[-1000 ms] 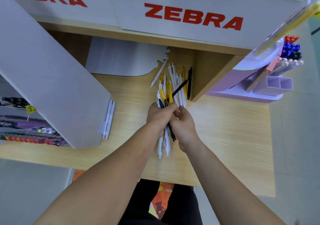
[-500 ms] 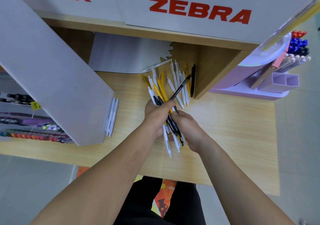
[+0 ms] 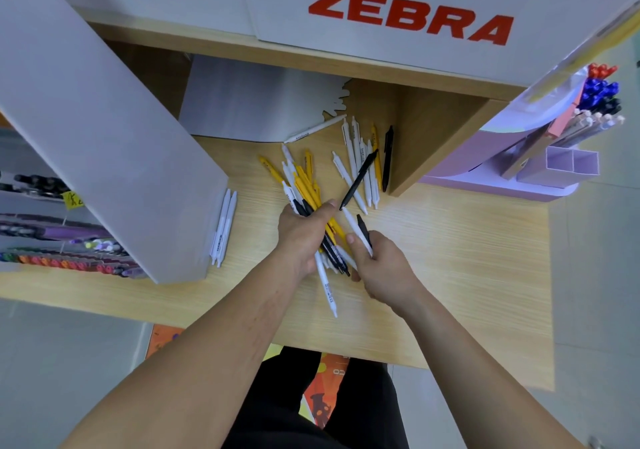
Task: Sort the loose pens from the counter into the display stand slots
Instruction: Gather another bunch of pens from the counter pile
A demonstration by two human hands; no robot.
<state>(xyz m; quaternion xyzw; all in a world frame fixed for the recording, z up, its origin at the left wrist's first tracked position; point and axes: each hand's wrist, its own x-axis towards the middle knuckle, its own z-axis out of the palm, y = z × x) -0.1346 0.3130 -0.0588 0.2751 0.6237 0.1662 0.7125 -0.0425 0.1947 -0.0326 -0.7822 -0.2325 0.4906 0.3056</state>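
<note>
At frame centre, the left grip (image 3: 299, 237) is clutching a pen bundle (image 3: 306, 190); the right grip (image 3: 384, 268) is pinching a white pen (image 3: 351, 222) and a black pen (image 3: 363, 230), best drawn out lengthwise. Farther up, loose pens (image 3: 362, 168) are littering the bench (image 3: 467, 258); the display stand (image 3: 561, 166) is sitting upper right.

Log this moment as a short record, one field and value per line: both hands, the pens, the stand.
left hand: grips a mixed bundle of yellow, black and white pens
right hand: pinches one white pen and one black pen
loose pens: white, yellow and black, on the counter beside the wooden divider
set apart: two white pens against the white panel
lilac display stand: at the right; two front slots look empty; red, blue and black pens behind
</note>
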